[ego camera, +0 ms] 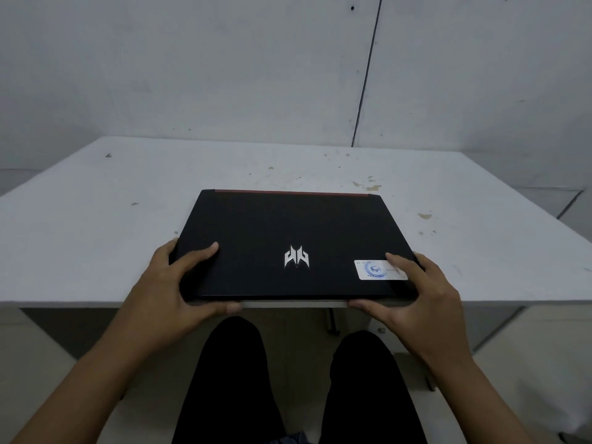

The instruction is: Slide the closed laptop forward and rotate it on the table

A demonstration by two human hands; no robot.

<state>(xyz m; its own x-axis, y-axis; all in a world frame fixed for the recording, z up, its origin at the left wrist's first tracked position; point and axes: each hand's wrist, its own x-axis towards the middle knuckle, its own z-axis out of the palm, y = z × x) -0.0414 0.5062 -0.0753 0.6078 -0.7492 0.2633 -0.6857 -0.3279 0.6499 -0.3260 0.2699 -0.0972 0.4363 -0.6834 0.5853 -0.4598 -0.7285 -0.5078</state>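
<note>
A closed black laptop (288,232) lies flat at the near edge of the white table (96,219). Its lid carries a silver logo and a white sticker at the near right; a red strip runs along its far edge. My left hand (179,283) grips the near left corner, with the thumb along the front edge and the fingers on the lid and left side. My right hand (413,293) grips the near right corner the same way, one finger resting on the sticker.
The table top is scuffed, with paint chips toward the far right. A grey wall stands right behind the table's far edge. My legs in dark trousers (288,386) are under the near edge.
</note>
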